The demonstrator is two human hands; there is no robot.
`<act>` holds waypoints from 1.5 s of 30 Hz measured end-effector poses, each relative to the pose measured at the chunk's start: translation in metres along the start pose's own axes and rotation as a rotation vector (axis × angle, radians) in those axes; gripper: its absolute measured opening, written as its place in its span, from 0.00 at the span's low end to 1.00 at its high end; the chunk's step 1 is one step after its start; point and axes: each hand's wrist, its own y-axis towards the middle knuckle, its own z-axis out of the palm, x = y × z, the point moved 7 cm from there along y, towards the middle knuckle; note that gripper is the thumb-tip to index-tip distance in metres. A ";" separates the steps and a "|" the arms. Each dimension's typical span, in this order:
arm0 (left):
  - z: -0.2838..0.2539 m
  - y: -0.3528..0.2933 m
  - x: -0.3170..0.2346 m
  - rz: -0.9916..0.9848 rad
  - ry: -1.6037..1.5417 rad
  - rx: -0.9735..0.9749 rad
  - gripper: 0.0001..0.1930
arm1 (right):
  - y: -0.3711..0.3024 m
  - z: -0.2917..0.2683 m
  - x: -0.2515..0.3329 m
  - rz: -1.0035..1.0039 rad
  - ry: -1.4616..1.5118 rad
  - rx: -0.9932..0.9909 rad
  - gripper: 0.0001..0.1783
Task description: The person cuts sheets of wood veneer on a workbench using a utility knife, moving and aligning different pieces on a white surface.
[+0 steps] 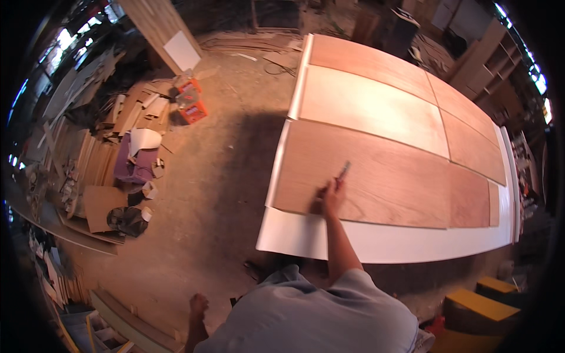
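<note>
Right hand [333, 197]: fingers gripped a slim reddish-grey tool [344, 170] over a brown, wood-grained rectangular panel [388, 176].
Left hand [199, 304]: hung low; couldn't tell its fingers' spread.
Panel: lay flat on a smooth white sheet [400, 243].

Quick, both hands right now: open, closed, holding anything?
Left hand: low at the side, no object visible in it; open or closed cannot be told.
Right hand: closed on a slim tool, over the wood panel.

The head view (a wide fisheye) looks down past the grey shirt [312, 320] onto wood panels [382, 182].
</note>
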 end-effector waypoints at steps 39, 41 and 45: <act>0.129 0.715 -0.994 0.262 0.314 0.564 0.14 | 0.319 0.573 0.062 0.143 -0.064 -0.286 0.12; 0.181 0.732 -1.085 0.339 0.382 0.586 0.16 | 0.364 0.558 0.096 0.134 0.146 -0.398 0.15; 0.288 0.745 -1.230 0.454 0.515 0.649 0.17 | 0.449 0.523 0.112 0.126 0.337 -0.627 0.17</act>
